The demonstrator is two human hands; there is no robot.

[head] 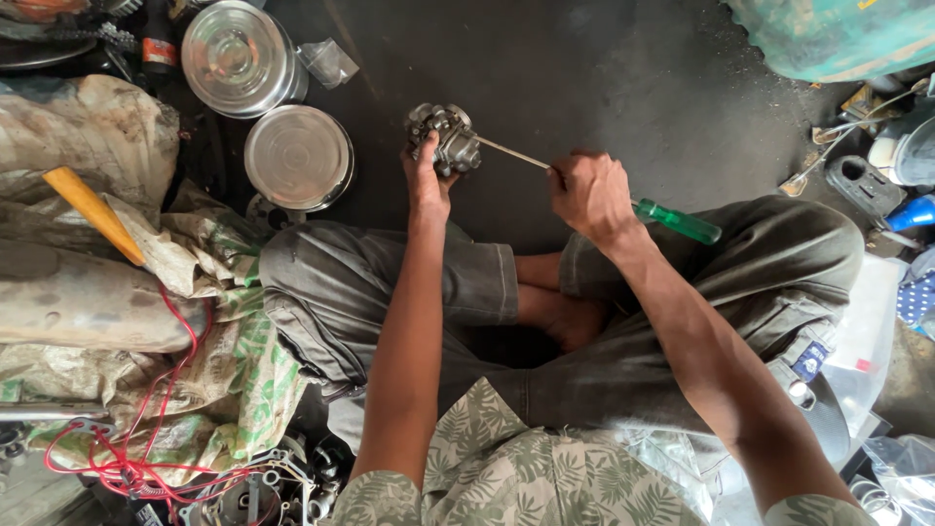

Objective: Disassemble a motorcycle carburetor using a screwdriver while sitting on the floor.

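Dark, oil-stained workshop floor (584, 68) filled the frame, and I logged everything against it from the head camera, seated cross-legged in grey trousers (390, 282).

Item one: a small grey cast-metal carburettor body (446, 136), held off the floor toward its far middle, just ahead of my knees. My left hand (427, 175) was clenched on its near side from below, thumb and fingers wrapped against the casting.

Item two: a long screwdriver with a thin steel shaft and a translucent green plastic handle (682, 222). My right hand (589, 195) was closed in a fist around it where shaft meets handle, the green end sticking out to the right over my right thigh. The shaft ran up-left, its tip meeting the carburettor's right side.

Item three: two round shiny steel lidded tins, one larger (237, 56) near the far left edge of the floor, one (298, 156) just below it, beside my left knee.

Item four: crumpled dirty sacks (117, 282) piled along the left edge, with a yellow wooden handle (93, 212) lying on them.

Item five: a tangle of red wire (131, 468) at the near left corner, draped over the sacks and some metal parts.

Item six: assorted tools and plastic containers (877, 166) along the right edge, too cluttered to itemise.
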